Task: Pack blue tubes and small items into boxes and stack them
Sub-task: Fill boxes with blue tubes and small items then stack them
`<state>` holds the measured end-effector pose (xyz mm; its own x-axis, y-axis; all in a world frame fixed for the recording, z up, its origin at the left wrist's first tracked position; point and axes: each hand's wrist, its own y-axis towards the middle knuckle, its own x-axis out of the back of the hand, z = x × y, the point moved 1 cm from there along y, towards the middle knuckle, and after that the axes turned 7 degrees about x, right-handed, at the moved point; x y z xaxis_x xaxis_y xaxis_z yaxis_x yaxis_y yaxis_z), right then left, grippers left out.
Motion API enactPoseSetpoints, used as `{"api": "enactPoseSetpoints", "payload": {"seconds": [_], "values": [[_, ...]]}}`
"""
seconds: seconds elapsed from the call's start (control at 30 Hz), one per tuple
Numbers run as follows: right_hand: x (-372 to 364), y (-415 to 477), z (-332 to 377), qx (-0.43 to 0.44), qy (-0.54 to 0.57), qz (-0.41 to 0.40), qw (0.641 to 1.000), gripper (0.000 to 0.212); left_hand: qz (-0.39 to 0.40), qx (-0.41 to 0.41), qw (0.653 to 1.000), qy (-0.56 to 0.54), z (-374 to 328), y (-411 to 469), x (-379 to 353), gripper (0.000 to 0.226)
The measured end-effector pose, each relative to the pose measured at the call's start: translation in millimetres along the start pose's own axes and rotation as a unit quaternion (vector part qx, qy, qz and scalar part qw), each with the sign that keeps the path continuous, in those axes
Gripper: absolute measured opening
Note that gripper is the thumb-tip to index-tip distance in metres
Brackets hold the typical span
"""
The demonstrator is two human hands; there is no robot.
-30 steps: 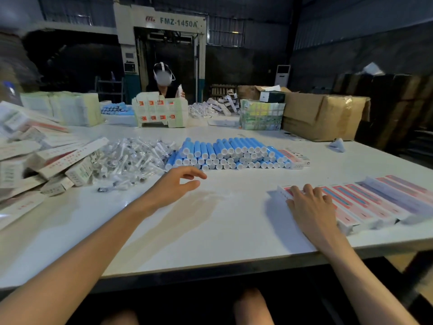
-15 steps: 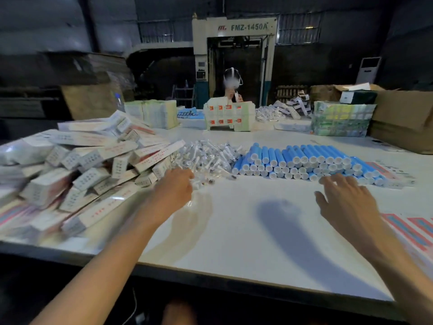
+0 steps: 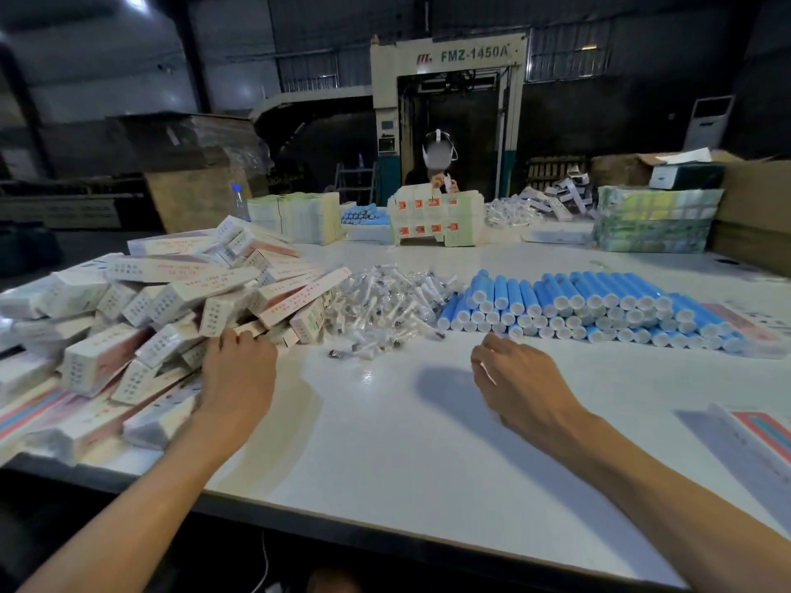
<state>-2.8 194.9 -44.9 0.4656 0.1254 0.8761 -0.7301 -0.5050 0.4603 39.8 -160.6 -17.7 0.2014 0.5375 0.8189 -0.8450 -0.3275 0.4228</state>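
- So the left hand (image 3: 239,370) is parked at the near edge of the box pile (image 3: 171,310), back of the hand up, fingers bent down against the boxes. The fingertips are tucked in among them, so I honestly can't tell if it's pinching one or just touching.
- From my end the right hand (image 3: 518,378) hangs over the bare middle of the table (image 3: 406,455), fingers loosely curled, nothing in it that I can see. Its shadow sits on the tabletop just to its left.
- Then the blue tubes (image 3: 578,306): a low bank lying on their sides, white caps facing me, a bit beyond the right hand and not touching it.
- I can see the small items (image 3: 385,310) as a loose heap of clear-wrapped bits between the box pile and the blue tubes, butting up against both. A few strays lie at its near edge.
- Off at the right edge are flat printed cartons (image 3: 762,434) with red and blue stripes, lying flat, well apart from the right hand.
- Across the table another person (image 3: 436,173) sits behind a stack of white boxes (image 3: 436,220) with orange marks, holding something too small for me to make out.
- Behind them is a machine (image 3: 466,55) marked FMZ-1450A.
- Far right, a wrapped green-yellow bundle (image 3: 655,220) sits beside a brown carton (image 3: 757,207).
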Motion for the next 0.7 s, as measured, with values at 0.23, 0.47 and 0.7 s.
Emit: {"api": "enactPoseSetpoints", "payload": {"seconds": [0.23, 0.47, 0.7], "values": [[1.5, -3.6, 1.9, 0.010, 0.039, -0.001, 0.999, 0.026, 0.039, -0.086, 0.841, -0.533, -29.3, 5.8, 62.2, 0.032], [-11.2, -4.8, -5.0, -0.011, 0.101, -0.016, 0.995, 0.024, 0.167, -0.112, 0.609, -0.767, -77.3, 17.4, 91.1, 0.027], [-24.5, -1.1, -12.6, -0.055, 0.190, -0.010, 0.980, 0.018, 0.280, -0.108, 0.424, -0.855, -130.8, 30.8, 82.4, 0.052]]}}
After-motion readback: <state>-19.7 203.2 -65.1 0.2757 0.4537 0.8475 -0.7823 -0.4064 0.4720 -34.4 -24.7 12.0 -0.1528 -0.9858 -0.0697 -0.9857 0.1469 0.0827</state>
